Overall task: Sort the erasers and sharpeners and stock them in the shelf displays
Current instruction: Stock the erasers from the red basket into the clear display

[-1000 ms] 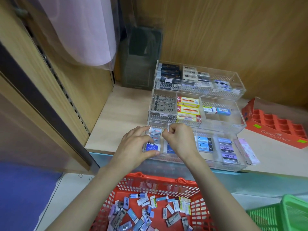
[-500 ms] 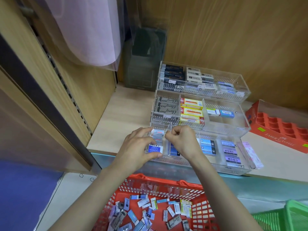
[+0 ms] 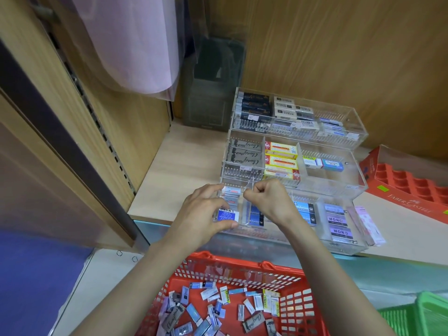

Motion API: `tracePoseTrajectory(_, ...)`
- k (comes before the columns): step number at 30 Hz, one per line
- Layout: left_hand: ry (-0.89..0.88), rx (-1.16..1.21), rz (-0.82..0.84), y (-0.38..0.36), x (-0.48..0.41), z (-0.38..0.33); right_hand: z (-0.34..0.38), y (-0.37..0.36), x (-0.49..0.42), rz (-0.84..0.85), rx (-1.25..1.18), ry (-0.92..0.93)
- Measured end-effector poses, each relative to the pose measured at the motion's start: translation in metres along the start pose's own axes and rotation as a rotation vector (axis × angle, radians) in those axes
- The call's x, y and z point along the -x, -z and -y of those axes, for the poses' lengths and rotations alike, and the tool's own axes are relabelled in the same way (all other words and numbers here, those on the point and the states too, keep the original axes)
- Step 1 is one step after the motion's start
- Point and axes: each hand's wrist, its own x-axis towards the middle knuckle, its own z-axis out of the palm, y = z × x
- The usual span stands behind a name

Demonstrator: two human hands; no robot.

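**At the front tier: seat the eraser, steady the divider**

At the left end of the clear display (image 3: 232, 170), down in the front tier, your left hand (image 3: 206, 214) pinches a blue Mono Dust eraser (image 3: 226, 215) between thumb and fingers. The eraser sits low in the leftmost compartment, in front of a few white erasers (image 3: 230, 192) already lying there. Lay it flat with the label up and slide it back until it touches that row. Open your fingers only once it rests on the floor of the tier, so it does not tip onto its edge.

Just right of it stands the clear divider (image 3: 249, 190). Your right hand (image 3: 269, 202) is curled tight, and its thumb and forefinger look to be pinching the divider's top edge. The acrylic is hard to make out there, so take that as a reading. Hold the divider upright in its slot while the left hand works. If it leans, the lane narrows and the eraser will jam.

Further right, the lanes of light-blue erasers (image 3: 305, 212) and Mono erasers (image 3: 337, 219) show the pattern to copy: one kind per lane, labels facing you, rows square. At the far right a pink packet (image 3: 366, 221) lies beside the display and needs no handling for this step.
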Motion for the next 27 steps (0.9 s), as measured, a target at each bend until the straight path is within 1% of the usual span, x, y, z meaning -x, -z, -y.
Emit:
tracePoseTrajectory(6,0.008,0.004,0.009,0.0,0.0,0.0,0.003,0.002,-0.002,0.037,-0.016,0.025)
tracePoseTrajectory(13,0.01,-0.007,0.016,0.001,0.0,-0.002,0.0,0.003,-0.003,0.052,-0.036,0.011)
tracePoseTrajectory(16,0.013,-0.013,0.015,0.002,0.0,-0.003,-0.006,-0.002,0.001,0.04,0.019,0.009)
tracePoseTrajectory(21,0.012,-0.027,0.02,0.002,0.001,-0.004,-0.012,-0.012,0.007,-0.026,0.087,0.009)
tracePoseTrajectory(25,0.013,-0.024,0.019,0.002,0.001,-0.005,-0.01,-0.014,0.006,-0.015,0.128,-0.032)
tracePoseTrajectory(27,0.018,-0.022,0.024,0.002,0.001,-0.005,-0.01,-0.013,0.008,-0.004,0.092,-0.046)
